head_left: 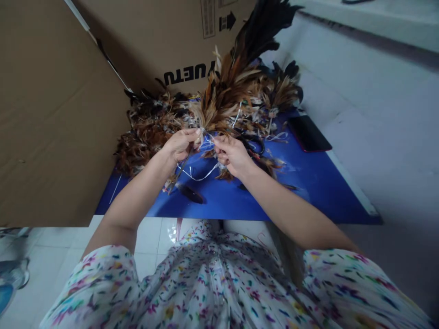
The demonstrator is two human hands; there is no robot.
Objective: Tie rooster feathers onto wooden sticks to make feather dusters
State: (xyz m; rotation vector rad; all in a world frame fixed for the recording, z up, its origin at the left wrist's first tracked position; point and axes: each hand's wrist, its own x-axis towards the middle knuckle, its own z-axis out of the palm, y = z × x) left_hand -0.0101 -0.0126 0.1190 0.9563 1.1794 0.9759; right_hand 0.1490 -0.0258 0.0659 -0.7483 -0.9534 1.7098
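Note:
A bundle of brown and black feathers [222, 91] stands upright over the table, its pale quill ends gathered at the bottom. My left hand [183, 144] is closed in a pinch on that base. Just to the right, my right hand [229, 151] has thumb and fingers pinched on a thin whitish string by the base. A length of white string [202, 179] loops on the blue surface below my hands. One dark loose feather [190, 193] lies near the front edge.
The blue tabletop [295, 183] carries a heap of brown feathers [147, 132] at the left and another feather bunch [283, 87] at the back right. A dark phone [308, 132] lies at the right. Cardboard [51, 114] walls the left and back; a pale wall [384, 137] is at the right.

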